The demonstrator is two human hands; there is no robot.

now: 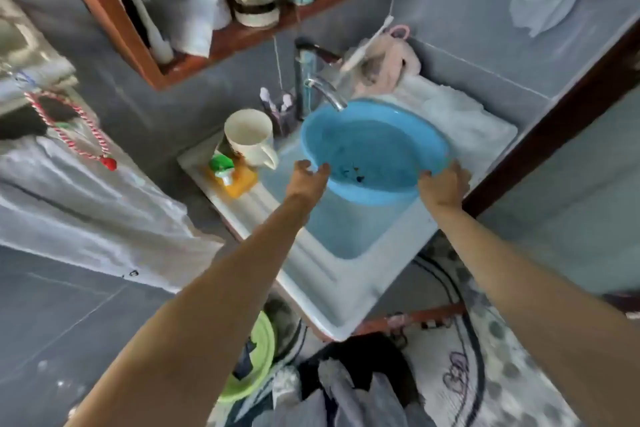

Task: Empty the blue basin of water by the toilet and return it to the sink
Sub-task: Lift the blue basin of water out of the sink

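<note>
The round blue basin (374, 146) sits in the white sink (332, 274), under the chrome tap (327, 90). It holds water with a few dark specks near its front. My left hand (306, 178) is at the basin's near left rim, thumb and fingers apart and touching the edge. My right hand (443, 184) is curled over the near right rim, gripping it. The basin looks slightly tilted toward me. No toilet is visible in this view.
A cream mug (249, 137) and a green-and-yellow soap item (228, 172) stand on the sink's left ledge. A wooden shelf (221, 42) with jars hangs above. A dark door frame (554, 121) runs along the right. A green basin (254, 360) lies on the floor below.
</note>
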